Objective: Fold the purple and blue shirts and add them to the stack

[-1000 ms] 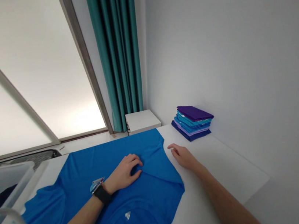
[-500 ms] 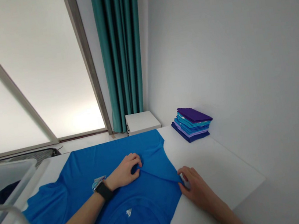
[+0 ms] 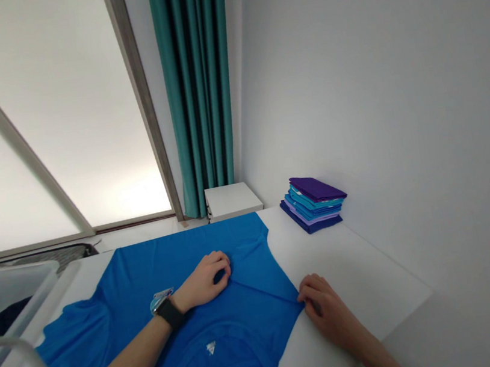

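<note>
A blue T-shirt [image 3: 254, 316] lies spread on the white table [image 3: 367, 275], its neckline with a small white label towards me. My left hand [image 3: 207, 279], with a dark-banded watch at the wrist, rests on the middle of the shirt, thumb and fingers pinching a fold of the cloth. At the sleeve's edge on the right, my right hand [image 3: 326, 306] has its fingertips closed on the fabric. A crease runs between the two hands. A print on the shirt [image 3: 163, 298] is partly covered by the watch.
A stack of folded clothes [image 3: 314, 204] in purple, blue and lilac sits at the table's back right, by the wall. On the left stands a translucent plastic bin [image 3: 37, 297] with dark cloth inside. A white cabinet [image 3: 233, 200] and a green curtain [image 3: 200, 92] are behind the table.
My right hand's fingers have closed on the sleeve edge and drawn it slightly to the right. My left hand has stayed almost in place.
</note>
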Demonstrator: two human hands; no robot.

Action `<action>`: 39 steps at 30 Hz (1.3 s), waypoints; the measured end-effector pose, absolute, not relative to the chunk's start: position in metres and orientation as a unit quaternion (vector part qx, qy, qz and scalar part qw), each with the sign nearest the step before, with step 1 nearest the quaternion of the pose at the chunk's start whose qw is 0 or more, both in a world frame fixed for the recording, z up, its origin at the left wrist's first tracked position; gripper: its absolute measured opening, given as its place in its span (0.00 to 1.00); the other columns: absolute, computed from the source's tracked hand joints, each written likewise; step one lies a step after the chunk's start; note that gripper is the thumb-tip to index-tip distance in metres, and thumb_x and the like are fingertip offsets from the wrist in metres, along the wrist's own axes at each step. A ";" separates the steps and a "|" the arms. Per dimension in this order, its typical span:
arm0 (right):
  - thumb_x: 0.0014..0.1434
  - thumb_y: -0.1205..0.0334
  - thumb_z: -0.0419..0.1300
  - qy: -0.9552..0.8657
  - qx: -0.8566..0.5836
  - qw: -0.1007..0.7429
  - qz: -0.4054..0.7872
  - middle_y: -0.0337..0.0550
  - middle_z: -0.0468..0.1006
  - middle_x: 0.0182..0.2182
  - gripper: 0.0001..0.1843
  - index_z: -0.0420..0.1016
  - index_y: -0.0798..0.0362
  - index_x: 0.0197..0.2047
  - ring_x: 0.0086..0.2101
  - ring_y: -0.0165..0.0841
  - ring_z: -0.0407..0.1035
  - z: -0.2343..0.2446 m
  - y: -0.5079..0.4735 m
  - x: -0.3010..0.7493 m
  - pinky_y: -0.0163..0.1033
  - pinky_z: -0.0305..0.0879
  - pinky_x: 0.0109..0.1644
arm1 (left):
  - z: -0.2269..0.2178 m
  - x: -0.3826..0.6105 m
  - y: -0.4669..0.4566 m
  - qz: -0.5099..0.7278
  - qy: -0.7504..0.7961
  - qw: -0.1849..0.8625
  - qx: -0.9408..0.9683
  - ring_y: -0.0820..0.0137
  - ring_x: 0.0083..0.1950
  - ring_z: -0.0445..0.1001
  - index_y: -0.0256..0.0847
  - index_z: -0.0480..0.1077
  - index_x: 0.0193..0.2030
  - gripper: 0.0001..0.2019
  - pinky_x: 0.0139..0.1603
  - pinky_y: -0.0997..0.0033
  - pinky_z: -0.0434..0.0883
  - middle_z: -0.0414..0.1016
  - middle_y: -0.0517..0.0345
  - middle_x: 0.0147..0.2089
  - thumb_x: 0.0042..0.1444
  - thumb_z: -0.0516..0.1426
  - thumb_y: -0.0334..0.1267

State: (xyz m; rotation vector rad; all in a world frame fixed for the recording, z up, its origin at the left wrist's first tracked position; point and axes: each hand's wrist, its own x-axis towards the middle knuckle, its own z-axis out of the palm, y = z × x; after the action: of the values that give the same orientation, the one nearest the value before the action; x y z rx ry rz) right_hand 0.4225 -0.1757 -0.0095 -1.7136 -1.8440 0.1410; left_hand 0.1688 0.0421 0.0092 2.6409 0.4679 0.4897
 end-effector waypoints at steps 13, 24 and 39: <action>0.59 0.75 0.48 -0.720 -0.598 0.348 0.051 0.49 0.73 0.44 0.17 0.72 0.50 0.44 0.46 0.37 0.68 -0.001 -0.148 0.426 0.46 0.69 0.50 | 0.008 0.169 0.043 0.170 0.183 0.211 0.945 0.65 0.47 0.68 0.43 0.69 0.38 0.05 0.57 0.61 0.61 0.71 0.56 0.44 0.61 0.52 0.34; 0.69 0.63 0.44 -0.770 -0.612 0.163 0.071 0.46 0.52 0.69 0.28 0.50 0.50 0.71 0.66 0.36 0.47 -0.009 -0.122 0.416 0.51 0.48 0.69 | 0.007 0.170 0.044 0.171 0.175 0.216 0.945 0.65 0.46 0.68 0.42 0.70 0.38 0.05 0.55 0.62 0.62 0.71 0.55 0.44 0.61 0.52 0.34; 0.63 0.71 0.49 -0.719 -0.652 0.238 0.033 0.46 0.76 0.43 0.15 0.75 0.53 0.46 0.45 0.36 0.67 0.007 -0.048 0.416 0.44 0.61 0.53 | 0.010 0.170 0.042 0.169 0.184 0.220 0.943 0.65 0.46 0.68 0.42 0.69 0.38 0.05 0.53 0.62 0.62 0.71 0.55 0.43 0.62 0.52 0.34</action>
State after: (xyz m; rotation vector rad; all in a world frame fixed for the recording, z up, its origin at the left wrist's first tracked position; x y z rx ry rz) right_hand 0.4161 -0.0484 0.0069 -1.7857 -1.9714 0.0911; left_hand 0.1699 0.0422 0.0101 2.6069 0.5096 0.4676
